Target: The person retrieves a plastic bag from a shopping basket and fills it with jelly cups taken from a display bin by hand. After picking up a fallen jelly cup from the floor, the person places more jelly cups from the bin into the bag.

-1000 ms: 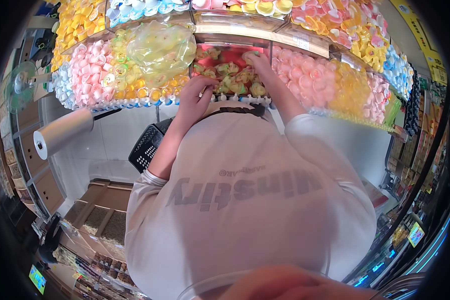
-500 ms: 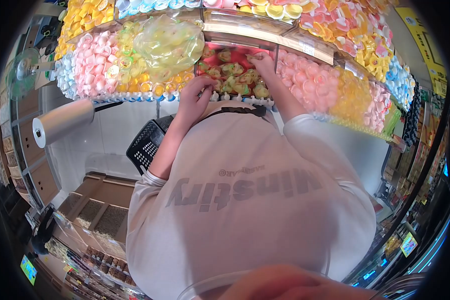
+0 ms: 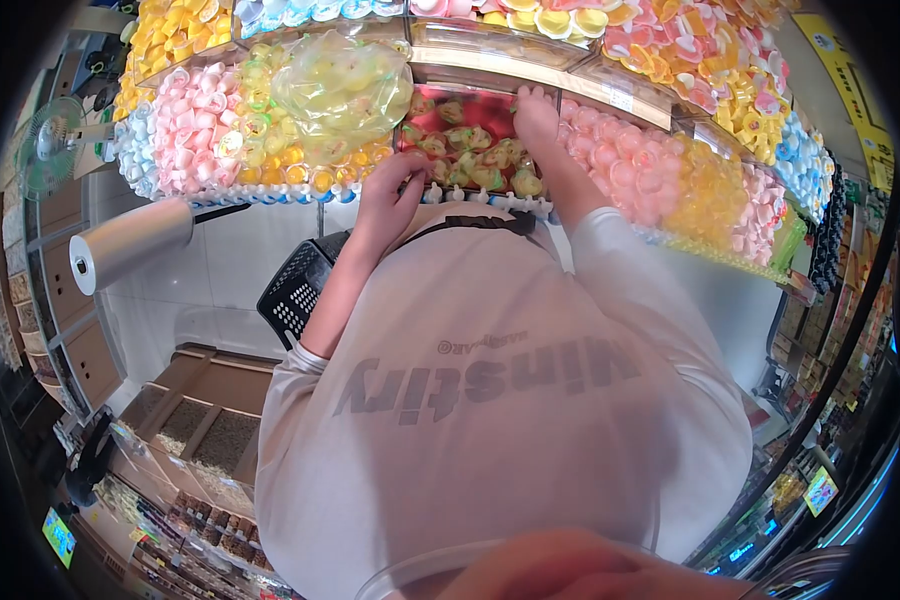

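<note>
My left hand [image 3: 392, 190] rests at the front rim of a red-lined compartment [image 3: 478, 106], its fingers curled together; anything inside them is hidden. At the compartment's back right corner, my right hand [image 3: 537, 122] has its fingers bent and pressed together, and what they hold, if anything, does not show. Yellow-green wrapped pieces with reddish spots [image 3: 467, 140] lie in loose rows over the red bottom between my hands. To the left, a big clear bag [image 3: 340, 85] of similar yellow-green pieces lies on top of the neighbouring sweets.
Pink cups [image 3: 625, 165] fill the compartment on the right, and pale pink ones [image 3: 195, 125] lie at far left. A plastic bag roll [image 3: 130, 245] juts out at left, above the floor. A black basket [image 3: 295, 290] stands beside my left forearm. A fan [image 3: 50, 148] is at the left edge.
My right hand has moved a little back and to the right, toward the compartment's back right corner. My left hand has stayed almost in place.
</note>
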`<action>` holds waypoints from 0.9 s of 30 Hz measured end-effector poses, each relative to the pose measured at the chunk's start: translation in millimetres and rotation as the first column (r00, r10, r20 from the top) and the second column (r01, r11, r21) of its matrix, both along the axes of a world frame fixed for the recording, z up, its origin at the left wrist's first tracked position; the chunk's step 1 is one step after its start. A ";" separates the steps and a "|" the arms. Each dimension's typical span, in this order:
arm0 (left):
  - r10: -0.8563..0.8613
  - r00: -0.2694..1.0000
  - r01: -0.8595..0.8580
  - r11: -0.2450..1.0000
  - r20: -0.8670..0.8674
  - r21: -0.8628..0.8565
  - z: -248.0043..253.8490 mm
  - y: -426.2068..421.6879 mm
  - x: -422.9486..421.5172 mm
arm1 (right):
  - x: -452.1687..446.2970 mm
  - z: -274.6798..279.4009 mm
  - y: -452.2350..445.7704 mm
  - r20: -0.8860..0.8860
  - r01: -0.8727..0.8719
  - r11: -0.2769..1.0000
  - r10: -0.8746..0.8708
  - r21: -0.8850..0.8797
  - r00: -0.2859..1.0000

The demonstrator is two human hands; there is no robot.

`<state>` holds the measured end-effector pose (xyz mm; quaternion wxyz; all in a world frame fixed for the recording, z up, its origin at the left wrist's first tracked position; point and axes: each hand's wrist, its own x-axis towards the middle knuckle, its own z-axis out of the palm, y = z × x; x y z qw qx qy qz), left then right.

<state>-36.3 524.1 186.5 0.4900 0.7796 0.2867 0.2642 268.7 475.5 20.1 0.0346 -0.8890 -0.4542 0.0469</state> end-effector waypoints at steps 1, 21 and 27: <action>-0.002 1.000 0.002 1.000 0.004 0.014 -0.7 0.3 -0.6 | 2.6 -4.3 -1.2 0.028 -0.080 0.997 0.080 0.007 0.996; 0.006 1.000 -0.006 1.000 -0.008 -0.025 -2.6 4.1 -3.9 | 15.7 23.6 10.8 0.045 -0.121 0.958 0.137 -0.260 0.990; -0.007 1.000 0.007 1.000 -0.006 -0.005 -2.2 5.0 -3.2 | 16.2 3.3 -3.8 0.206 -0.229 0.964 0.254 -0.137 0.945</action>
